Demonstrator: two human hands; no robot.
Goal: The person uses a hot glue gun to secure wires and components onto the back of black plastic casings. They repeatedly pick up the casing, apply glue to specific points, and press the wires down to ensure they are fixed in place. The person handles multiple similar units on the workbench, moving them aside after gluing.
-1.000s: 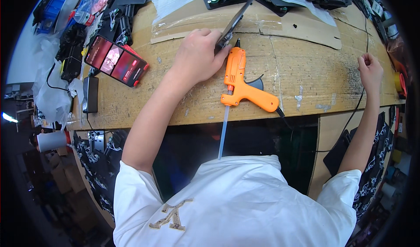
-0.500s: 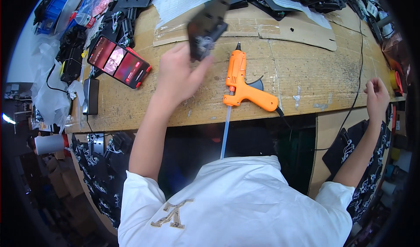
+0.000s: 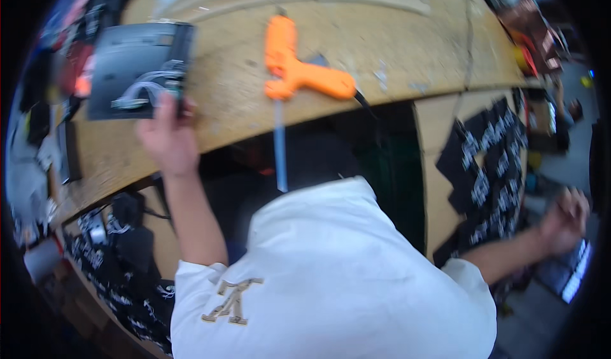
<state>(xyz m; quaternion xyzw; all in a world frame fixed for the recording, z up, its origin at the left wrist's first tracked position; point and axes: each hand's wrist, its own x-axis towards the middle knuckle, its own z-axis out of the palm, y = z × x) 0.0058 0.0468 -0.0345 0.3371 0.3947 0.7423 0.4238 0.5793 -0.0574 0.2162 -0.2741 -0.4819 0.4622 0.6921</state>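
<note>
One left hand [image 3: 167, 139]: fingers [image 3: 167, 104] clamp black panel [image 3: 137, 69].

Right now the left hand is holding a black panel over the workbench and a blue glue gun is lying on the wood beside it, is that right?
Not quite: the glue gun is orange, not blue, as the head view shows. The left hand does hold the black panel over the workbench.

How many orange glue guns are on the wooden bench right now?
1. The orange glue gun lies on the wooden bench near its front edge, right of the black panel in the left hand. Others may be hidden among the blurred clutter.
</note>
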